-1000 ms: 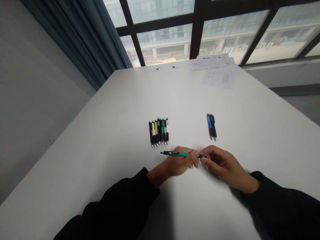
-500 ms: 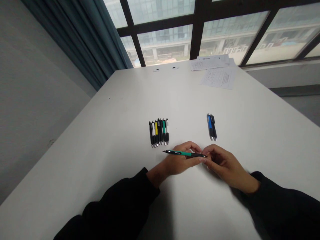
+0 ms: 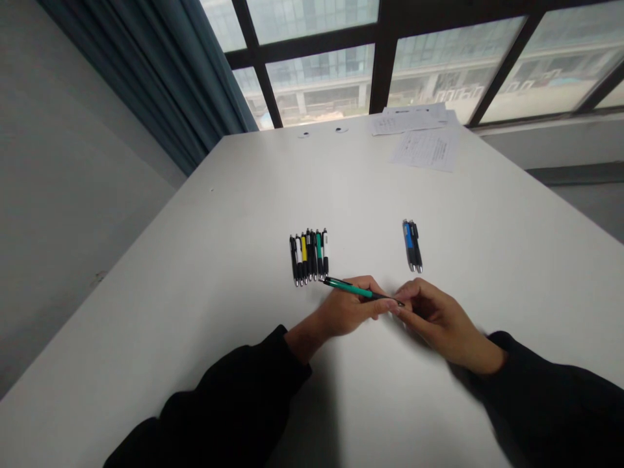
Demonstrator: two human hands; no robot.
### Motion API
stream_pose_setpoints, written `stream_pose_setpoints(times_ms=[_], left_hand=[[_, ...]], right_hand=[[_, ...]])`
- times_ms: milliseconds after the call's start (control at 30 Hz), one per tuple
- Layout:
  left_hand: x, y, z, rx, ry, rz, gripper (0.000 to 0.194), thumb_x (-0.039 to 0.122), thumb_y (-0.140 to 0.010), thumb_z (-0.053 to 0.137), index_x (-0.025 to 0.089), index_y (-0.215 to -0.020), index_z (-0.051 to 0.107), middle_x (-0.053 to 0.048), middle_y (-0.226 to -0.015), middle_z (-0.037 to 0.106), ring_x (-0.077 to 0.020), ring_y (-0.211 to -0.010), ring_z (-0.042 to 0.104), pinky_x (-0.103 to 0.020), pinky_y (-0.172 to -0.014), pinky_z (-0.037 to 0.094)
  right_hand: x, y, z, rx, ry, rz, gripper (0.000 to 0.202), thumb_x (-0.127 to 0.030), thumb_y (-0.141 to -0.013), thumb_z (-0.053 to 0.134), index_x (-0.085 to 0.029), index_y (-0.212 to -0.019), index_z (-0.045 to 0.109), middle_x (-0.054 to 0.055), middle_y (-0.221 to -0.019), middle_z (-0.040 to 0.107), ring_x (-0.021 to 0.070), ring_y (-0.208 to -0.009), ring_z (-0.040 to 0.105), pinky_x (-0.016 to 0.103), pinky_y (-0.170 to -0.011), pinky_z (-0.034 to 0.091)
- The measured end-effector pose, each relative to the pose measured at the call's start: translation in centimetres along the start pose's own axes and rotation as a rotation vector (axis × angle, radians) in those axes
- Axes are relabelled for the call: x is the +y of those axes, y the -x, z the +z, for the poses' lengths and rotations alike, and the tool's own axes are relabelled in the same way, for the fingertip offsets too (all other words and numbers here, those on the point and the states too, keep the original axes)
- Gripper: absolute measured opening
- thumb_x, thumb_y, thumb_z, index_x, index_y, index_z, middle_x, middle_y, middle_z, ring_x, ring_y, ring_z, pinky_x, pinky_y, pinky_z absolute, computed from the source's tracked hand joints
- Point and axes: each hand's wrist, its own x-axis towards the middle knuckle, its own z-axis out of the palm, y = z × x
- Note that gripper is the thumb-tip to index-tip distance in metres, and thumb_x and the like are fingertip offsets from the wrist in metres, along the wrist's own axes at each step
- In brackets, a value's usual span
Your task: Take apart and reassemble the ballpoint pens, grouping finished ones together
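A green and black click pen (image 3: 351, 288) lies slantwise across my left hand (image 3: 348, 309), its clicker end up at the left and its tip down at the right. The left thumb and fingers are closed on its black grip. My right hand (image 3: 436, 322) pinches the tip end, fingertips touching those of the left. Just beyond the left hand, several pens (image 3: 309, 257) lie side by side in a row, with black, white, yellow and green barrels. Past the right hand lie a blue pen (image 3: 409, 246) and a black pen (image 3: 416, 247), close together.
The white table (image 3: 234, 227) reaches back to a dark-framed window. Printed paper sheets (image 3: 424, 146) lie at the far right edge. Two small white pieces with dark spots (image 3: 341, 130) are at the back edge. A blue curtain (image 3: 160, 71) hangs at the left.
The green pen has turned in the fingers: its clicker end has swung up and away, so it slants more steeply. Both hands stay almost in place.
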Motion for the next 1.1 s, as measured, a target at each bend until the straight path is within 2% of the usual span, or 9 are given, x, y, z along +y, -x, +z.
stream_pose_setpoints(times_ms=[133, 200, 300, 367, 633, 833, 1033, 1100], left_hand=[[0.1, 0.0, 0.0, 0.012, 0.025, -0.017, 0.039, 0.048, -0.078, 0.081, 0.013, -0.085, 0.067, 0.001, -0.063, 0.061, -0.0084, -0.055, 0.052, -0.021, -0.051, 0.038], [0.1, -0.1, -0.1, 0.015, 0.035, -0.02, 0.038, 0.048, -0.078, 0.081, 0.013, -0.085, 0.067, 0.001, -0.063, 0.062, -0.0086, -0.055, 0.053, -0.021, -0.051, 0.039], [0.1, -0.2, -0.1, 0.011, 0.042, -0.018, 0.037, 0.047, -0.077, 0.082, 0.013, -0.085, 0.067, 0.001, -0.063, 0.063, -0.0086, -0.055, 0.054, -0.021, -0.051, 0.04], [0.0, -0.2, -0.2, 0.009, 0.042, -0.016, 0.037, 0.045, -0.077, 0.082, 0.013, -0.086, 0.067, 0.001, -0.064, 0.064, -0.0086, -0.055, 0.054, -0.021, -0.052, 0.041], [-0.1, -0.3, -0.1, 0.022, 0.048, -0.005, 0.036, 0.045, -0.078, 0.082, 0.013, -0.088, 0.067, 0.001, -0.064, 0.064, -0.0086, -0.055, 0.055, -0.02, -0.051, 0.041], [-0.1, -0.5, -0.2, 0.025, 0.056, -0.008, 0.037, 0.045, -0.078, 0.081, 0.013, -0.09, 0.067, 0.001, -0.063, 0.064, -0.0091, -0.054, 0.056, -0.02, -0.048, 0.039], [-0.2, -0.4, -0.3, 0.033, 0.074, -0.004, 0.034, 0.042, -0.077, 0.083, 0.013, -0.09, 0.07, 0.0, -0.066, 0.065, -0.0088, -0.057, 0.056, -0.021, -0.051, 0.041], [-0.2, -0.4, -0.4, 0.032, 0.087, 0.011, 0.033, 0.04, -0.076, 0.083, 0.013, -0.09, 0.071, 0.0, -0.067, 0.065, -0.0083, -0.056, 0.054, -0.021, -0.052, 0.042]], right_hand=[[-0.3, 0.0, -0.2, -0.036, -0.022, 0.062, 0.031, -0.048, -0.091, 0.072, -0.022, -0.099, 0.058, -0.004, -0.07, 0.048, 0.0123, -0.059, 0.042, 0.026, -0.053, 0.035], [-0.5, -0.1, -0.3, -0.068, -0.03, 0.085, 0.031, -0.051, -0.094, 0.066, -0.021, -0.101, 0.059, -0.003, -0.068, 0.051, 0.0124, -0.059, 0.045, 0.026, -0.053, 0.036], [-0.7, -0.2, -0.4, -0.071, 0.004, 0.103, 0.035, -0.052, -0.101, 0.054, -0.019, -0.093, 0.063, -0.001, -0.065, 0.055, 0.0121, -0.057, 0.047, 0.025, -0.051, 0.036], [-0.7, -0.3, -0.4, -0.051, 0.021, 0.097, 0.036, -0.051, -0.101, 0.055, -0.018, -0.091, 0.064, -0.001, -0.063, 0.055, 0.0117, -0.055, 0.047, 0.025, -0.05, 0.036], [-0.9, -0.5, 0.0, 0.059, 0.011, 0.036, 0.033, -0.052, -0.092, 0.068, -0.019, -0.095, 0.065, -0.001, -0.062, 0.057, 0.0136, -0.056, 0.052, 0.027, -0.053, 0.042], [-1.3, -0.5, 0.1, 0.111, 0.009, -0.033, 0.027, -0.046, -0.091, 0.071, -0.02, -0.091, 0.067, -0.001, -0.061, 0.055, 0.0135, -0.054, 0.05, 0.027, -0.05, 0.04], [-0.7, -0.6, 0.0, 0.163, -0.001, -0.154, 0.015, -0.034, -0.089, 0.075, -0.02, -0.086, 0.071, 0.007, -0.084, 0.069, 0.0167, -0.069, 0.062, 0.03, -0.06, 0.049], [-0.6, -0.6, -0.1, 0.166, -0.008, -0.159, 0.012, -0.032, -0.089, 0.075, -0.021, -0.086, 0.071, 0.005, -0.083, 0.069, 0.0163, -0.07, 0.062, 0.029, -0.062, 0.05]])
